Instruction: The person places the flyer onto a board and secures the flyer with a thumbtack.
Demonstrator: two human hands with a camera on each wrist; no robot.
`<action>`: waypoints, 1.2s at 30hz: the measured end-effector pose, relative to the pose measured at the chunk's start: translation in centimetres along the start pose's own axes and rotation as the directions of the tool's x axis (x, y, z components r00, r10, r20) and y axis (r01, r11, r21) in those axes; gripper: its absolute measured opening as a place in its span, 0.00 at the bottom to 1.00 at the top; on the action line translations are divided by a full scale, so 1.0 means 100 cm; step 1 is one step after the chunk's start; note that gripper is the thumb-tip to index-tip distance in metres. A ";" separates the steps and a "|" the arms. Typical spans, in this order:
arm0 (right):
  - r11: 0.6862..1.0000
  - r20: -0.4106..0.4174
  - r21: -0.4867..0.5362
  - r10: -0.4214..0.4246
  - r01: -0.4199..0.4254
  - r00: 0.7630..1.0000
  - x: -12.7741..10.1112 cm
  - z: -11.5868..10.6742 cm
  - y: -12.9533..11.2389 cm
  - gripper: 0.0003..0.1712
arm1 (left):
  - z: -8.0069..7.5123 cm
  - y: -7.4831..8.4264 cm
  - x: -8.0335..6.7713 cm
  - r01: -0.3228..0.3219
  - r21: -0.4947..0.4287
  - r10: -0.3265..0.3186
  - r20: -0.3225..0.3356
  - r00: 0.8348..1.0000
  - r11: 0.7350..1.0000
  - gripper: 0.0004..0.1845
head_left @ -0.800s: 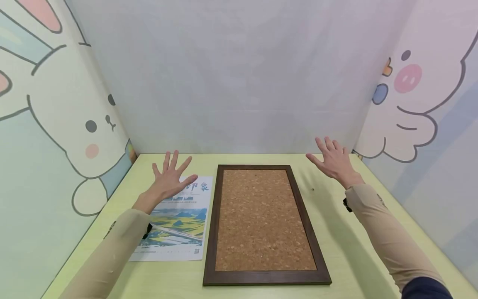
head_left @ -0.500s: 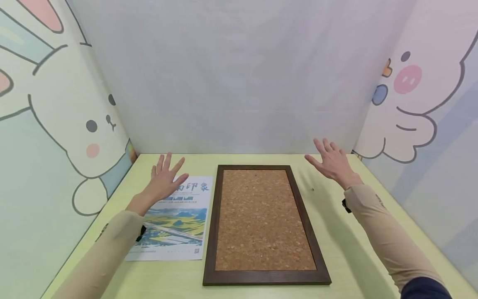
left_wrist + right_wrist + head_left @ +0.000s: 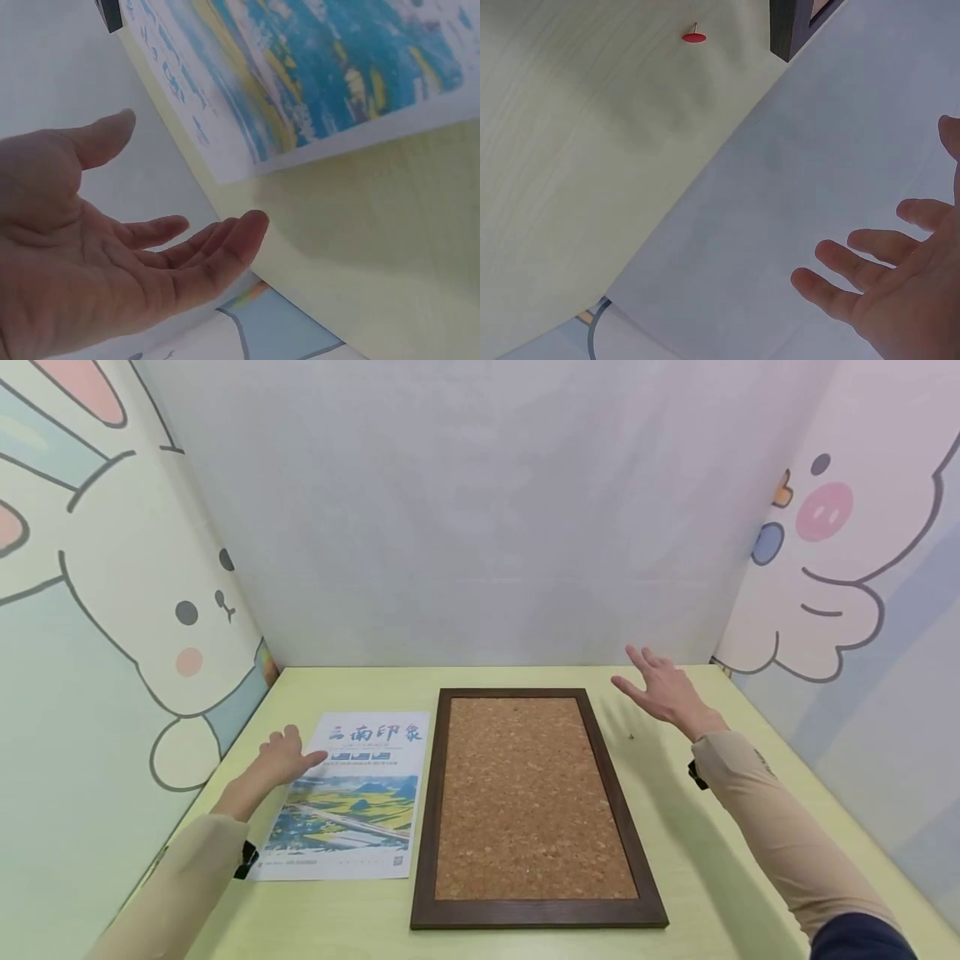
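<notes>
Fingers [image 3: 214, 270] of the left hand [image 3: 279, 760] are hanging released and loosely bent; those of the right hand [image 3: 670, 697] are reaching out relaxed, also holding nothing. Behind the light yellow surface [image 3: 300, 914], a pale back wall [image 3: 480, 527] is rising, with a rabbit drawing [image 3: 120, 577] showing at left and a white cartoon figure [image 3: 825, 618] at right. A framed cork board [image 3: 532, 793] is lying flat at the centre, standing between a printed poster [image 3: 352, 810] and a small red pin [image 3: 694, 37]. In the head view, the left thumb [image 3: 313, 760] is overlapping the poster's left side, while the left wrist view is showing those fingers apart from the paper. Beside the board's right edge, the pin is resting on the surface, apart from the right fingers. Against the earlier head frame, the left hand is sitting lower and farther left, leaving the poster's title [image 3: 375, 732] uncovered; the right hand is sitting slightly lower; poster, board and pin are keeping their places.
</notes>
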State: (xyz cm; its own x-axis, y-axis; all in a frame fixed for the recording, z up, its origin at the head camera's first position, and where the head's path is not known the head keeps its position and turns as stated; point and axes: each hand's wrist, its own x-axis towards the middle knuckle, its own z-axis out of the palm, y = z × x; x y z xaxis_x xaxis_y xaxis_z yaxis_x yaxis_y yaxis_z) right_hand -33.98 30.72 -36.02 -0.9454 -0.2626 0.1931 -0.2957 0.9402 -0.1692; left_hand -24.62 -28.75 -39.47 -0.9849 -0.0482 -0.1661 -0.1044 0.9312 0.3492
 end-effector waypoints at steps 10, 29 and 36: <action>0.997 0.011 0.067 -0.027 0.026 1.000 -0.002 0.009 0.005 0.43 | 0.005 -0.006 -0.005 0.135 -0.081 -0.119 0.179 0.977 0.988 0.37; 0.948 0.073 0.316 -0.053 0.028 0.996 -0.009 0.042 0.030 0.18 | 0.013 -0.009 -0.002 0.082 -0.093 -0.068 0.142 0.987 0.992 0.50; 0.918 0.247 0.388 -0.017 -0.083 0.969 -0.011 0.051 0.038 0.19 | 0.018 -0.012 0.002 0.009 -0.079 0.001 0.126 0.992 0.997 0.38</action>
State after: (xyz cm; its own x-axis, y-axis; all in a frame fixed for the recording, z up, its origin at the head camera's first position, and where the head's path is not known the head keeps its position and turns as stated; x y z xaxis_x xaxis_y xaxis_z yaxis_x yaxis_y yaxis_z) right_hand -34.73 33.49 -41.85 -0.9448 -0.3239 -0.0492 -0.2460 0.8004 -0.5467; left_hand -24.40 -29.21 -41.56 -0.9598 -0.0014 -0.2808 -0.1240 0.8993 0.4194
